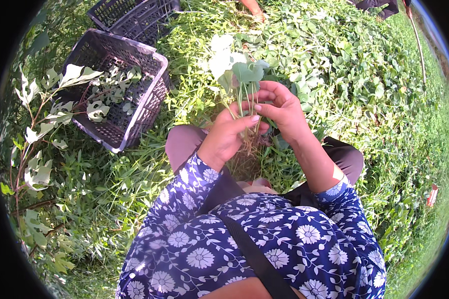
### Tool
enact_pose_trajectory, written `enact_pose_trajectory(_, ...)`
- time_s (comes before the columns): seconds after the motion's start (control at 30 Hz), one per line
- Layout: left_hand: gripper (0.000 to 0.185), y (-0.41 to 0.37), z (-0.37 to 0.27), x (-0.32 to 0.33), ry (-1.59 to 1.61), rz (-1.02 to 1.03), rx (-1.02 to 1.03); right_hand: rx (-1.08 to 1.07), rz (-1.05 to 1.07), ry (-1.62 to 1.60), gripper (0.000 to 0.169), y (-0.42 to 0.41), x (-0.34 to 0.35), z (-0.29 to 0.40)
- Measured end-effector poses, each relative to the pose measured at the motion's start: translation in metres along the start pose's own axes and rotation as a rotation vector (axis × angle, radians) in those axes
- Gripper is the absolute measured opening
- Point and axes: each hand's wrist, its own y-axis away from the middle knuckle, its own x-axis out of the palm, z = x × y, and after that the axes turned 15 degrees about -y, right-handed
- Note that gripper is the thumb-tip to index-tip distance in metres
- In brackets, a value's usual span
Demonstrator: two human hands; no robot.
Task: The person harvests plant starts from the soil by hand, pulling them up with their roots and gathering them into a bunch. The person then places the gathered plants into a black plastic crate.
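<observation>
My left hand [228,134] grips a small bunch of leafy seedlings [243,93] by the lower stems, the thumb lying across them. Thin roots hang below that hand, over shaded ground between my knees. On the other side, my right hand [278,104] holds the stems a little higher, its thumb and fingers close to the stalks. Broad green leaves stand up above both hands, some of them washed out by bright sun. Part of the right fingers is hidden behind the stems and leaves.
A dark plastic crate [146,97] lies left of my hands, with another crate [134,22] behind it. A lobed-leaf plant [37,130] rises at the far left. Low green plants [344,63] cover the ground ahead. Part of a person [385,7] shows at the top right.
</observation>
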Motion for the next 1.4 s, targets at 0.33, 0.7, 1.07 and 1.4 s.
enact_pose_trajectory(0.33, 0.011, -0.046, 0.004, -0.035, 0.039, -0.172, -0.130, -0.062, 0.047, 0.337, 0.031, -0.017, -0.036, -0.004)
enact_pose_trajectory(0.7, 0.028, -0.080, -0.049, -0.106, 0.315, -0.507, 0.193, 0.268, -0.132, 0.460, 0.020, -0.088, -0.099, -0.085)
enact_pose_trajectory(1.07, 0.032, -0.052, -0.086, -0.125, 0.240, -0.305, 0.339, 0.467, -0.243, 0.790, 0.054, -0.199, -0.157, -0.259)
enact_pose_trajectory(1.4, 0.036, -0.113, -0.076, -0.178, -0.381, 0.064, 0.202, 0.016, 0.102, 0.472, 0.016, -0.224, -0.020, -0.289)
